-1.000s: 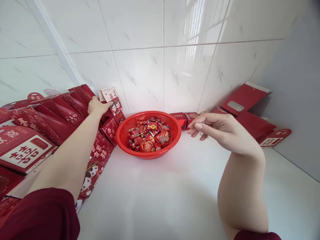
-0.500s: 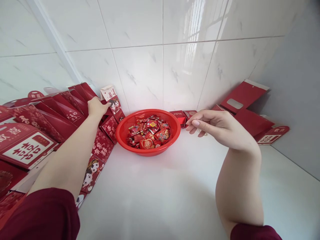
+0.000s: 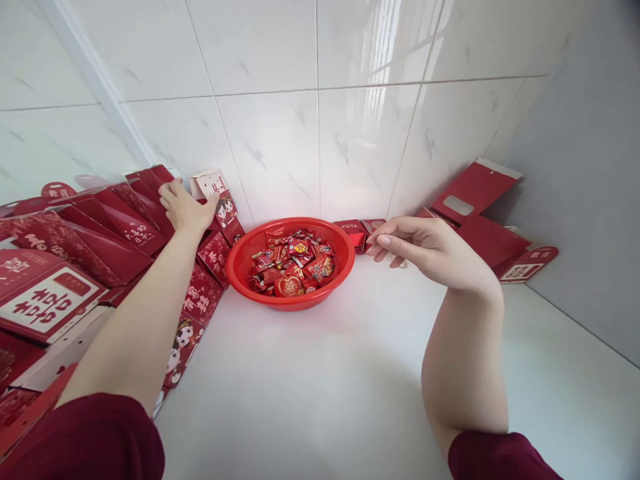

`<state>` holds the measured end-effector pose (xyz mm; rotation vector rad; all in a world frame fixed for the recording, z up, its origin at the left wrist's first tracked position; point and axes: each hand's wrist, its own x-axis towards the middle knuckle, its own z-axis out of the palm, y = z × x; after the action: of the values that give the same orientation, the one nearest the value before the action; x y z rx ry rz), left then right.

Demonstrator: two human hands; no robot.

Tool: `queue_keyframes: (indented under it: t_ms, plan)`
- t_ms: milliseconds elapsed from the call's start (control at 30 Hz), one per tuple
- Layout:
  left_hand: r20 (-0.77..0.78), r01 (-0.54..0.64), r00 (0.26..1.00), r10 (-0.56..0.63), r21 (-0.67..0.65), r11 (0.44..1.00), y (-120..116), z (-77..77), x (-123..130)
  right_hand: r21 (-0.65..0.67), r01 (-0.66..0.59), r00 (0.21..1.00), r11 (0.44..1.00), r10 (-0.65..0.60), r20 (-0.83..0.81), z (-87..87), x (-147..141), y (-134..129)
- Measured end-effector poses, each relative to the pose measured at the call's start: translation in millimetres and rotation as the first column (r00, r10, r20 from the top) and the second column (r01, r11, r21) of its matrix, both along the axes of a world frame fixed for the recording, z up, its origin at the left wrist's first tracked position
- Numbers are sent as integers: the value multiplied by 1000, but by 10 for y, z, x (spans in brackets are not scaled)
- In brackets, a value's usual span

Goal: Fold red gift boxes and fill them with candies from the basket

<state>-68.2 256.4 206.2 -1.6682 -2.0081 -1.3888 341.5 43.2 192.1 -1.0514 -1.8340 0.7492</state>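
My left hand (image 3: 186, 205) is over the far end of a row of red gift boxes (image 3: 107, 220), its thumb and fingers spread. The thumb is close to a standing box with a white top and a cartoon couple (image 3: 226, 213); whether it touches cannot be made out. My right hand (image 3: 417, 245) hovers to the right of a red plastic basket (image 3: 235, 280), fingers loosely bent and apart, with nothing visible in them. Red-wrapped candies (image 3: 300, 263) fill the basket's bottom.
Two small red boxes (image 3: 350, 228) lie against the tiled wall (image 3: 280, 153) behind the basket. More red boxes (image 3: 483, 243) lean at the right, beside a grey panel (image 3: 575, 200). Everything stands on a white surface (image 3: 300, 387).
My left hand has loosened from the boxes; its fingers have spread. My right hand keeps its loose shape. The whole view has shifted slightly.
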Motion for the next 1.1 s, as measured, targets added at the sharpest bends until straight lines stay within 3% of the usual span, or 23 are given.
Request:
queue_keyframes:
  t_ms: [67,133,200,267,333,367,433,467,500,567,667,767,900,967,1100]
  plan:
    - [-60,101,994,-91,178,979,-174,36,230,-3,25,1000,1000,-25,-18,-11,39,14]
    - [-192,281,955,-226,343,896,-471,27,541,-9,82,996,997,-82,-36,-21,106,14]
    - [-290,391,914,-282,449,804,-869,-74,901,-4,169,984,986,-169,-50,-30,201,-5]
    - [-390,511,849,-355,441,738,-1310,-301,1249,31,273,961,962,-271,-64,-44,314,-27]
    - [-496,662,737,-459,394,637,-1723,-659,1526,93,384,923,919,-380,-59,-83,438,-18]
    - [-589,774,615,-524,325,543,-1900,-873,1627,120,441,898,890,-438,-48,-120,503,8]
    - [-768,951,244,-593,69,302,-2170,-1320,1753,151,548,834,823,-552,-18,-239,640,117]
    - [-776,969,90,-625,-77,234,-2257,-1526,1781,149,595,799,790,-602,2,-319,713,196]
    - [-721,954,20,-693,-193,229,-2312,-1704,1789,144,637,761,757,-647,33,-410,791,284]
    - [-520,879,-12,-854,-413,239,-2334,-1945,1765,128,710,674,692,-721,161,-602,957,458]
    - [-220,746,-57,-974,-658,105,-2221,-2025,1690,127,808,526,575,-801,285,-846,1218,623]
    - [-34,676,-83,-996,-736,-31,-2091,-1954,1652,169,902,348,398,-900,263,-1014,1455,650]
    - [32,671,-59,-998,-739,-64,-2049,-1926,1666,216,964,98,152,-965,243,-1215,1707,638]
    - [35,680,-50,-998,-731,-60,-2064,-1941,1673,239,964,50,114,-965,259,-1309,1817,650]
    - [40,697,-36,-999,-715,-54,-2085,-1947,1674,235,955,109,181,-950,292,-1412,1986,667]
